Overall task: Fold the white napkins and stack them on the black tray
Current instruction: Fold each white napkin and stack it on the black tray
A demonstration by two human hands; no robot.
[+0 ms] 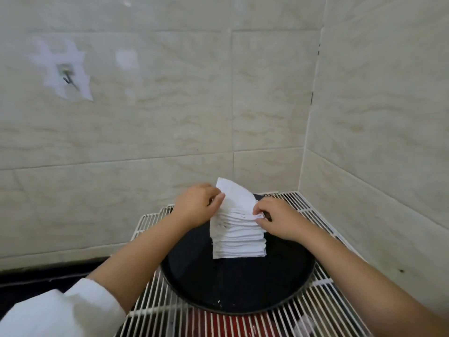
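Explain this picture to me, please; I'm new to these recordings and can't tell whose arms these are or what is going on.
There is no machine here. One camera, worn on a person's head, looks down at their own two bare hands. A tall stack of folded white paper napkins stands on a round black tray, which rests on a white wire rack in a tiled corner. The left hand pinches the raised top napkin; the right hand grips the stack's upper right edge.

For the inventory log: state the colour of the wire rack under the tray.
White, seen in the head view: the wire rack has white bars beneath the black tray.
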